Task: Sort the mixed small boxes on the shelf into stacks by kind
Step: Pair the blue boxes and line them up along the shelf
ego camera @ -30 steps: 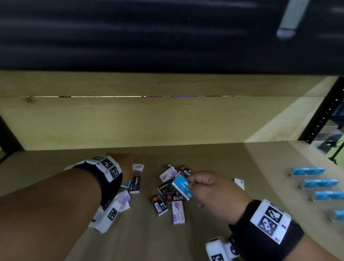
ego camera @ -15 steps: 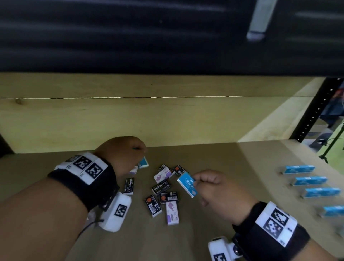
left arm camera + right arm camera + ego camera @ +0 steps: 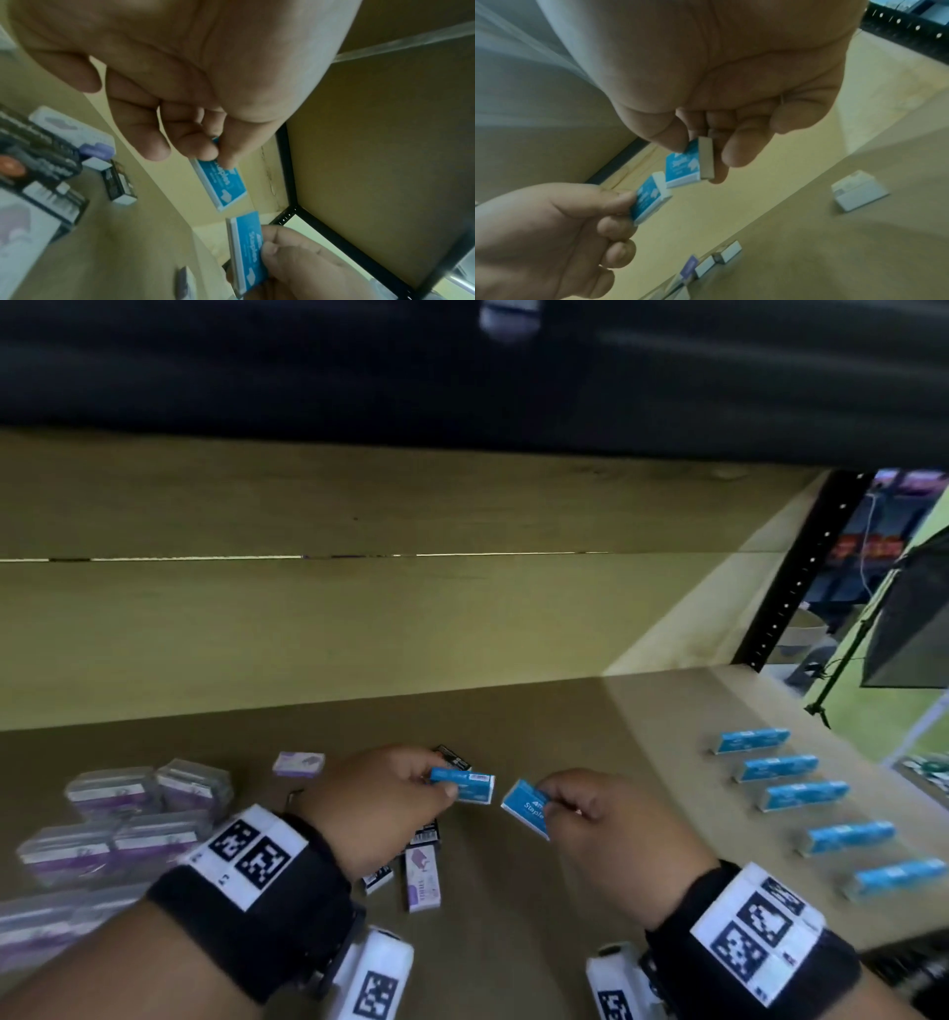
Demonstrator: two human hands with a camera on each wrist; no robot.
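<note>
Two blue staple boxes are being pinched above the middle of the shelf (image 3: 590, 726), one (image 3: 464, 783) by the left hand (image 3: 380, 806), the other (image 3: 524, 809) by the right hand (image 3: 611, 834), close but apart. Mixed small boxes (image 3: 422, 875) are lying below; blue boxes (image 3: 801, 796) are being kept in a row along the right edge.

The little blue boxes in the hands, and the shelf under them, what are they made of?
Blue box in the left hand and blue box in the right hand: probably thin printed cardboard, smooth finish; they show sharp folded edges, plain white sides and printed lettering. Shelf: looks like matte brown pressed board or wood, flat and dull, with no shine; which one I cannot tell.
</note>
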